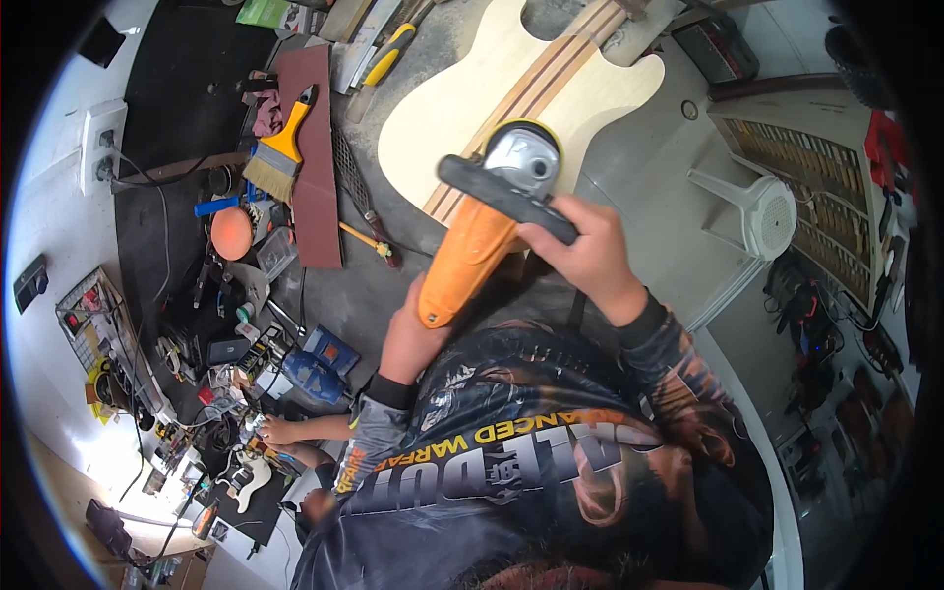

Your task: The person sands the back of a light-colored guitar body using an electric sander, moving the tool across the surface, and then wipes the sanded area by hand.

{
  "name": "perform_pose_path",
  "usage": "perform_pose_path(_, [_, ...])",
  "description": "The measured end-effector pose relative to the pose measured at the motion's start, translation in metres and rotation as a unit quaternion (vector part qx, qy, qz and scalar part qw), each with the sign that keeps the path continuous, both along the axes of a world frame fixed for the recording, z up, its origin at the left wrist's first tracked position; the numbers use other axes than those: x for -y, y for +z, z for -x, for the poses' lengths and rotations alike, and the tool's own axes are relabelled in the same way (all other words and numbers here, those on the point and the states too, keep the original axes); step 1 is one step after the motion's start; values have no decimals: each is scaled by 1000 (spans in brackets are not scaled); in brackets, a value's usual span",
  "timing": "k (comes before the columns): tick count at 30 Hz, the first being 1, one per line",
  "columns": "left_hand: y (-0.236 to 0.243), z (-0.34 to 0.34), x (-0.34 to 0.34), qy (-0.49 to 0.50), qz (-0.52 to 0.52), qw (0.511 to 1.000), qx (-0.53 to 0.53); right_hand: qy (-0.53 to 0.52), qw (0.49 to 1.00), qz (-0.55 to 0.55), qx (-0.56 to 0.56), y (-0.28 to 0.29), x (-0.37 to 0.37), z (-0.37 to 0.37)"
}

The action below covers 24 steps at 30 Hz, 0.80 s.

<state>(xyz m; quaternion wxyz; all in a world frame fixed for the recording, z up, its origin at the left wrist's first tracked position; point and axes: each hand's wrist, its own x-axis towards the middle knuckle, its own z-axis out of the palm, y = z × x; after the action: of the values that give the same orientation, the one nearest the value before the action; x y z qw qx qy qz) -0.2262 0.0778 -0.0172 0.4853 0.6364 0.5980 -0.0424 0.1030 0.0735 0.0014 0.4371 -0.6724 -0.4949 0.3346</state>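
An orange angle grinder [465, 258] with a grey metal head and a black side handle [503, 200] is in both my hands. My left hand [407, 336] is closed around the rear of its body, with most of the fingers hidden beneath it. My right hand [592, 254] grips the right end of the side handle. Under the grinder's head lies an unfinished pale wood guitar body [433, 123] with dark stripes down its middle. From above, I cannot tell whether the disc touches the wood.
Left of the guitar body, a wide paintbrush [277, 152] rests on a reddish-brown sheet [313, 221]. A yellow-handled tool [390, 54] lies farther back. Tools and an orange disc [232, 233] clutter the left bench. Another person's hand [279, 431] is at lower left. A white stool [765, 216] stands right.
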Motion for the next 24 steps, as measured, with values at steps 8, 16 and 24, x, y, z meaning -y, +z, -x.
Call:
perform_pose_path(8, [2, 1, 19, 34, 20, 999, 9, 59, 998, 23, 7, 1, -12, 0])
perform_pose_path(16, [4, 3, 44, 174, -30, 984, 19, 190, 980, -41, 29, -16, -72, 24])
perform_pose_path(24, [3, -69, 89, 235, 1, 972, -4, 309, 951, 22, -23, -4, -65, -47])
